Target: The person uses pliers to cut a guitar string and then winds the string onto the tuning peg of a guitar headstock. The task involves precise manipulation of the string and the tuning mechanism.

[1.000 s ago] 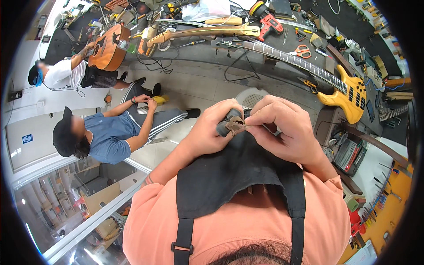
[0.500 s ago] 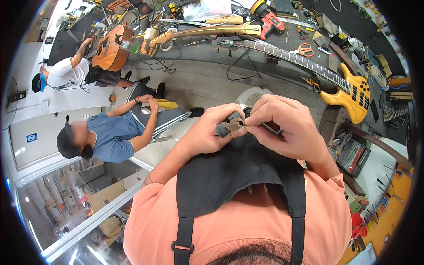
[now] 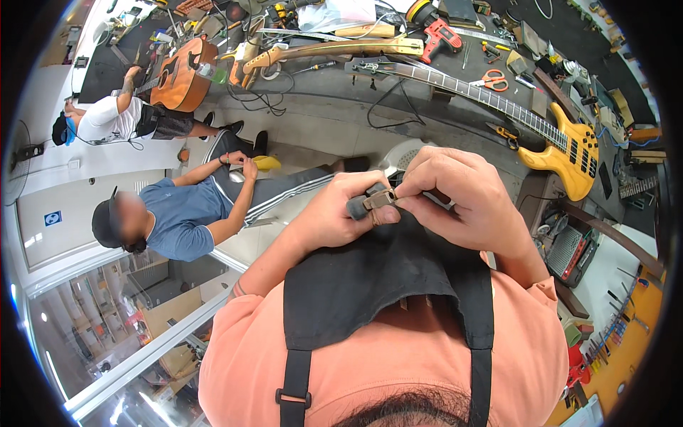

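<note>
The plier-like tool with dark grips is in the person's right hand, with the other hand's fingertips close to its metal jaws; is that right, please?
Not quite: the head view shows the plier-like tool in the left hand; the other, right hand does have its fingertips close to the metal jaws.

In the left hand [image 3: 346,208], pliers [image 3: 376,201]; at their tip, the right hand [image 3: 459,201]. Beyond both, on a workbench [image 3: 316,84], scissors [image 3: 491,80] and a drill [image 3: 442,41]. Off left, a seated person [image 3: 183,213].
</note>
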A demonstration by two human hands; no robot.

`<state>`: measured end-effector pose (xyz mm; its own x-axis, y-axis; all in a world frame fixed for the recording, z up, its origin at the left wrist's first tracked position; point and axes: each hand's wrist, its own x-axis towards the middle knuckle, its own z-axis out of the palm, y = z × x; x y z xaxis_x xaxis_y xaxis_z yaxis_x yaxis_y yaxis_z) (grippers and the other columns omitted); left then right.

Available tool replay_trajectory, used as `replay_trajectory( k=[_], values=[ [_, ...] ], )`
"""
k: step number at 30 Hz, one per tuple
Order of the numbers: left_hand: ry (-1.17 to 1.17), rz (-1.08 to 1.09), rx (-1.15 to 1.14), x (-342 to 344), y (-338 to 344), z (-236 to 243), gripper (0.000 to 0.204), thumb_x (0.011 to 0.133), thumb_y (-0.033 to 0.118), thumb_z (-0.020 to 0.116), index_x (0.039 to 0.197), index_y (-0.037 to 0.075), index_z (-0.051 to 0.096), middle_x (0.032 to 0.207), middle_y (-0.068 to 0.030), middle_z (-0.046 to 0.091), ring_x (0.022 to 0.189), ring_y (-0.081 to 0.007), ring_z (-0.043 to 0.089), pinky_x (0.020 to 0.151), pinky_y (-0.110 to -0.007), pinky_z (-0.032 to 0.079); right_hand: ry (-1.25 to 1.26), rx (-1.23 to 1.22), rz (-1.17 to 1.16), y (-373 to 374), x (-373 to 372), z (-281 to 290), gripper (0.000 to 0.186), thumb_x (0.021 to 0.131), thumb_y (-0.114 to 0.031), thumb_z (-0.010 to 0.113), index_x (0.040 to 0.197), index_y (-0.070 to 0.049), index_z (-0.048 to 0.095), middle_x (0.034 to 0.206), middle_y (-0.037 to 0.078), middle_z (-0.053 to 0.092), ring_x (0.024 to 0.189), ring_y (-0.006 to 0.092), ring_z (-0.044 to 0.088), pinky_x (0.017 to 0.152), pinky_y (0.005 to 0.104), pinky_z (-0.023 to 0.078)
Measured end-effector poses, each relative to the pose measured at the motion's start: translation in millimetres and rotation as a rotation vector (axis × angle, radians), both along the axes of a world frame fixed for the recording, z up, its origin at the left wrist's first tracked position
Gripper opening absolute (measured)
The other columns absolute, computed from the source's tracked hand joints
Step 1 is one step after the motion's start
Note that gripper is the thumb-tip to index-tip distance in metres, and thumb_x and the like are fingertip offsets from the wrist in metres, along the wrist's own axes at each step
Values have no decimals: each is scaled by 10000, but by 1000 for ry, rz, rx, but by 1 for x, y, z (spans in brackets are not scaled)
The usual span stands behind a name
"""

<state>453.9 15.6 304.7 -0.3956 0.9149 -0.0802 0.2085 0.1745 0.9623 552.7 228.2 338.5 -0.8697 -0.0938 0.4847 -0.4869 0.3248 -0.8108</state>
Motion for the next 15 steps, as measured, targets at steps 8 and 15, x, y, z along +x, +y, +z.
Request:
replay_trajectory(
  k=[8,15],
  values=[
    [-6,-102,-36,-1,-5,-1,298,877,258,839,954,36,656,759,-114,648,672,-278,582,649,-365,466,-23,89,8,1,5,-1,222,754,21,790,918,-50,658,855,86,668,793,292,663,703,377,532],
    [-59,-176,-67,-2,-4,0,283,887,245,834,988,36,672,796,-127,673,683,-262,597,656,-367,472,50,226,-37,3,7,5,193,794,-49,774,917,-73,628,870,83,649,811,310,654,709,402,523]
  ],
)
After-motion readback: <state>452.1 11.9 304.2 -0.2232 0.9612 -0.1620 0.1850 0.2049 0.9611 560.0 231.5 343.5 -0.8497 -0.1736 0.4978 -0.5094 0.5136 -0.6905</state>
